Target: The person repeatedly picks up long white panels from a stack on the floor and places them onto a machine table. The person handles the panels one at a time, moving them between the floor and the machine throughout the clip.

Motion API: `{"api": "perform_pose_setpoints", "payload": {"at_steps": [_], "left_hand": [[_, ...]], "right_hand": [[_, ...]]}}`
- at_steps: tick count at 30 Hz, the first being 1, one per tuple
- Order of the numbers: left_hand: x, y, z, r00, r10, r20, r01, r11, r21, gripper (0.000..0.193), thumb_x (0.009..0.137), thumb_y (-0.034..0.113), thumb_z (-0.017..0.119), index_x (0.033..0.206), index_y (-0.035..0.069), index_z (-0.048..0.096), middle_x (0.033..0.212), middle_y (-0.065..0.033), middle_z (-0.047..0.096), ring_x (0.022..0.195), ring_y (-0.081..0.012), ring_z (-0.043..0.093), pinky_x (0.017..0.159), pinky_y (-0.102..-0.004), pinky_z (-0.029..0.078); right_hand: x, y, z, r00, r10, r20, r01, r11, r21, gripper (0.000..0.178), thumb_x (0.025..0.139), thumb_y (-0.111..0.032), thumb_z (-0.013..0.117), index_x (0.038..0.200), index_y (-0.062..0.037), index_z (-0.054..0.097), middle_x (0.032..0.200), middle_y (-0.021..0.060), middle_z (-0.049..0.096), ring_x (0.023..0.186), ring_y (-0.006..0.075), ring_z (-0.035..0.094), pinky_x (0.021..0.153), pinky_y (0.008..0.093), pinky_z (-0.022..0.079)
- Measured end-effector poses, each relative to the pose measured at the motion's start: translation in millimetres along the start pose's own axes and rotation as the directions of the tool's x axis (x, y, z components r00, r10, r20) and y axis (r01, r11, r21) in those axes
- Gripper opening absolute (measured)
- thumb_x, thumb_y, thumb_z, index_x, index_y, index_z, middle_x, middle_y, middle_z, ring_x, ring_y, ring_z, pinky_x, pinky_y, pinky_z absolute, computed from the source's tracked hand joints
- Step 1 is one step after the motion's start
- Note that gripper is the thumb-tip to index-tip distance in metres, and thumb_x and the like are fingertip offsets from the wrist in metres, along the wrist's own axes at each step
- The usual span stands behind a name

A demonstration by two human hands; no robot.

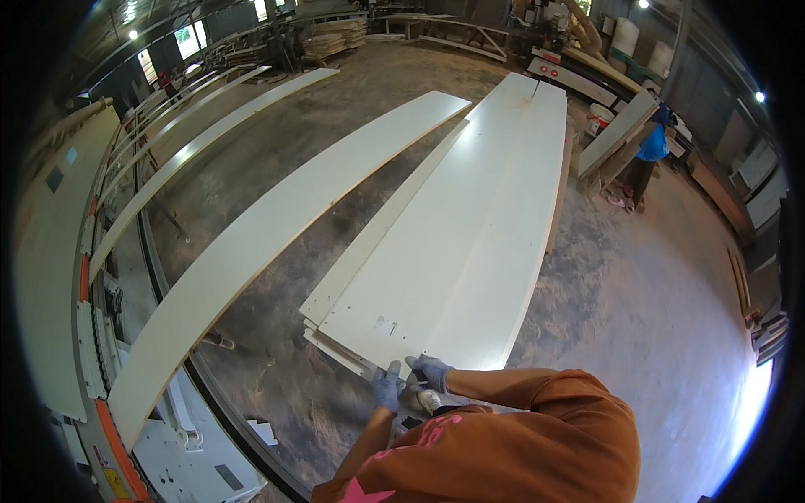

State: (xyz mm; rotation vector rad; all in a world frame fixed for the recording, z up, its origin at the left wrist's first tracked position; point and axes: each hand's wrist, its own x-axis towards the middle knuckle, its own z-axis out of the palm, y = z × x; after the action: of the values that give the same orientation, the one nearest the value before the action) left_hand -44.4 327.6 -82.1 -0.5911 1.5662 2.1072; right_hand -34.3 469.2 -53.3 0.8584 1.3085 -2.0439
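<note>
A stack of long white panels [453, 243] lies lengthwise in front of me, its near end close to my body. At that end my left hand [386, 386], in a grey glove, is closed on the corner of the top panel. Beside it my right hand [431, 373], gloved likewise, has its fingers bent over the same near edge. Both hands are close together; their thumbs and what lies under the edge are partly hidden. Small dark marks dot the top panel near my hands.
Left of the stack, another long white board [285, 210] reaches back from a machine with an orange-edged rail [117, 448]. Narrower white strips [210, 134] lie beyond it. At the right stand a leaning panel [619, 134], a blue bag [652, 144] and a white bucket [599, 119].
</note>
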Motion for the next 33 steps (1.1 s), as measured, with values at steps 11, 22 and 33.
{"api": "perform_pose_setpoints", "payload": {"at_steps": [11, 22, 33], "left_hand": [[-187, 36, -201, 0.883, 0.361, -0.300, -0.349, 0.932, 0.095, 0.030, 0.078, 0.018, 0.058, 0.102, 0.001, 0.053, 0.089, -0.0062, 0.057, 0.078, -0.0132, 0.052, 0.067, -0.0273, 0.044], [-307, -65, -411, 0.172, 0.015, -0.985, -0.864, 0.482, -0.144, 0.025, 0.076, 0.016, 0.058, 0.097, 0.004, 0.054, 0.094, -0.0082, 0.058, 0.081, -0.0221, 0.056, 0.070, -0.0303, 0.046], [-260, -52, -521, -0.370, -0.099, -0.924, -0.620, 0.767, 0.166, 0.063, 0.078, 0.032, 0.058, 0.122, -0.003, 0.031, 0.113, -0.0187, 0.049, 0.100, -0.0279, 0.050, 0.085, -0.0332, 0.039]], "right_hand": [[8, -68, -12, 0.954, -0.183, 0.237, 0.119, 0.959, 0.258, 0.052, 0.079, -0.051, 0.046, 0.114, -0.0114, 0.047, 0.115, 0.0054, 0.050, 0.106, 0.0234, 0.043, 0.086, 0.0436, 0.034], [45, 24, 53, 0.817, 0.017, 0.577, 0.117, 0.974, -0.194, 0.045, 0.084, -0.044, 0.037, 0.110, -0.0099, 0.051, 0.105, 0.0033, 0.057, 0.087, 0.0251, 0.054, 0.093, 0.0430, 0.031], [130, -113, -12, 0.985, -0.001, 0.173, -0.039, 0.972, 0.232, 0.054, 0.078, -0.056, 0.039, 0.112, -0.0159, 0.051, 0.113, 0.0025, 0.054, 0.103, 0.0248, 0.051, 0.081, 0.0440, 0.044]]}}
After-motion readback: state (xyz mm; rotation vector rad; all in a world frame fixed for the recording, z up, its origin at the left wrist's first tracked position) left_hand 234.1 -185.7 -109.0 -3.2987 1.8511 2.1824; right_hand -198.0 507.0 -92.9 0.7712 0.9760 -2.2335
